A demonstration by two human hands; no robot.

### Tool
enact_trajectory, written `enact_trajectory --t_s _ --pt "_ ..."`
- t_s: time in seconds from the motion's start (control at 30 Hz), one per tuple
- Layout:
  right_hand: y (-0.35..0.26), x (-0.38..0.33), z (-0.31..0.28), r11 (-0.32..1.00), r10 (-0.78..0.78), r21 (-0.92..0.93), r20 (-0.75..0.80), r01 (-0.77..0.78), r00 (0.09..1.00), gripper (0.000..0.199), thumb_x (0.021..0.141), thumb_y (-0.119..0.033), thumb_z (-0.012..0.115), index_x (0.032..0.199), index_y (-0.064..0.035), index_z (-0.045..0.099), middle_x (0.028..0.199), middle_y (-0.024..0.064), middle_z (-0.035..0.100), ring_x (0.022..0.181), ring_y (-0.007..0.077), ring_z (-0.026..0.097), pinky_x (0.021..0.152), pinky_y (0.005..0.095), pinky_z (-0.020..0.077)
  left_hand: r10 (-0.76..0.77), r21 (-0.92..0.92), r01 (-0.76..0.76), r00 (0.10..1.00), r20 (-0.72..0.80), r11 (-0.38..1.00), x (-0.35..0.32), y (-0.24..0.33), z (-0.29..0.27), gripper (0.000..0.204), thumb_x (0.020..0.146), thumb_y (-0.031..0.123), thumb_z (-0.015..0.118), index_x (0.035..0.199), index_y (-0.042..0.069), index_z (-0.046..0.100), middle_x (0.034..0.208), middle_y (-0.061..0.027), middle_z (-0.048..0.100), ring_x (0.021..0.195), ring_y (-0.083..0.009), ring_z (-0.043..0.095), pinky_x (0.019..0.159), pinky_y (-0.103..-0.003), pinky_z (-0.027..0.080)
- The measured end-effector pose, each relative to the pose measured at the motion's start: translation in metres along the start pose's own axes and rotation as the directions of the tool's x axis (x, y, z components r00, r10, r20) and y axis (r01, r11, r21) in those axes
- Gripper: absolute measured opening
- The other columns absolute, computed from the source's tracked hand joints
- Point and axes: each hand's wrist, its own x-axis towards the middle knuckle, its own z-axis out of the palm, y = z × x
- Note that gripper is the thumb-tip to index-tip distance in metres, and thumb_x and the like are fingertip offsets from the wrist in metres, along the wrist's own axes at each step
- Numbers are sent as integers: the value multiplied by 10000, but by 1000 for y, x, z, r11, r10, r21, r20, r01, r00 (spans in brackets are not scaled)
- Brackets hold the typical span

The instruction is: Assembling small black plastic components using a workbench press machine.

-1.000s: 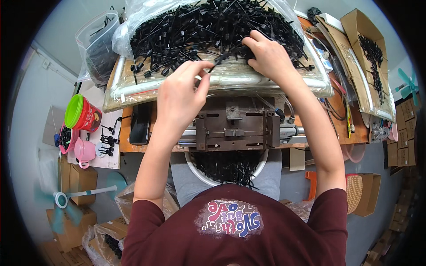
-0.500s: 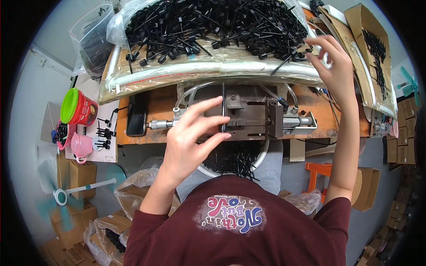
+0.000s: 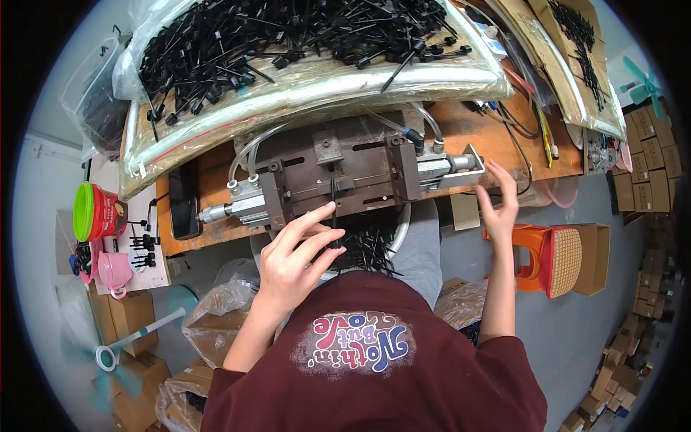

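Note:
My left hand (image 3: 295, 250) is at the near edge of a dark metal clamping fixture (image 3: 302, 180), fingertips closed against a thin black rod (image 3: 333, 189). The rod points away from me, its far end at the middle of the fixture below a small metal block (image 3: 328, 146). The fingers partly cover its near end. My right hand (image 3: 502, 205) hovers beside the right air cylinder (image 3: 445, 168) of the fixture, thumb and fingers apart, with nothing seen in it. Below the fixture, a white bucket (image 3: 404, 225) holds many black stick-like pieces (image 3: 371, 248).
A heap of black headed stems (image 3: 288, 36) fills a plastic-wrapped tray (image 3: 302, 96) behind the fixture. Left stand a phone (image 3: 185, 201), a red-green tub (image 3: 101, 212) and a pink cup (image 3: 114, 272). Cables (image 3: 515, 119) lie right; an orange stool (image 3: 551, 261) stands below.
My right hand has come down from the heap to the fixture's right end. My left hand has moved toward me along with the rod. The whole view has shifted and tilted.

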Motion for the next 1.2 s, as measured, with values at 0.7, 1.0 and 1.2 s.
enact_trajectory --t_s 0.7,1.0,1.2 --pt "-45 -38 60 990 -136 -59 -68 132 988 262 774 -101 799 999 -12 699 1049 119 625 1039 306 537 931 415 428 63 85 -60 997 -42 995 0 -9 21 331 643 53 828 964 39 749 1209 -130 677 1020 -294 647 864 -384 530" --pt "-79 -39 38 992 23 121 36 -27 999 228 748 46 755 960 -2 685 807 63 634 602 103 560 576 237 465 94 324 -76 995 -39 943 2 -13 33 282 704 72 797 971 28 717 1237 -118 679 924 -255 682 812 -354 539" --pt "-104 -35 -23 836 362 267 389 -480 847 241 792 81 689 1025 21 691 790 3 645 649 28 546 616 175 440 63 423 -54 998 -9 904 6 -11 34 248 722 105 791 953 45 726 1253 -103 680 717 -186 668 695 -296 528"
